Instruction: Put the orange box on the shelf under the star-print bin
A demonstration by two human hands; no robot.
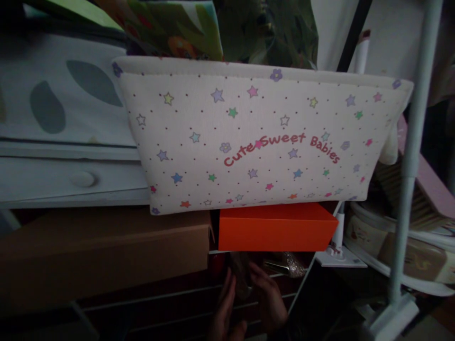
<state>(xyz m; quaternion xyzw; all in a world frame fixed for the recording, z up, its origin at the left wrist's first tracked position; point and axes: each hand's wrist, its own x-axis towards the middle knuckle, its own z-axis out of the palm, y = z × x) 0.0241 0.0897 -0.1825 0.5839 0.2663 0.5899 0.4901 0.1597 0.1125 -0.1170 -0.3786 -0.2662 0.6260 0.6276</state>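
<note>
Head cam: fabric bin (249, 137) (orange box (277, 228) under) over both hands (268, 296).

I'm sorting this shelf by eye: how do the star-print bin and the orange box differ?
The star-print bin is cream with printed stars and red lettering, while the orange box is plain and unmarked. The bin also looks wider than the box and sits above it, overhanging its sides. Both are stored in the same stack.

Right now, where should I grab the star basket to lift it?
Grip the star basket's padded top rim, coming from the front and over the top. That rim runs along its whole length as a thick edge, and the basket rests on the orange box, so one hand near each end would probably work best.
</note>
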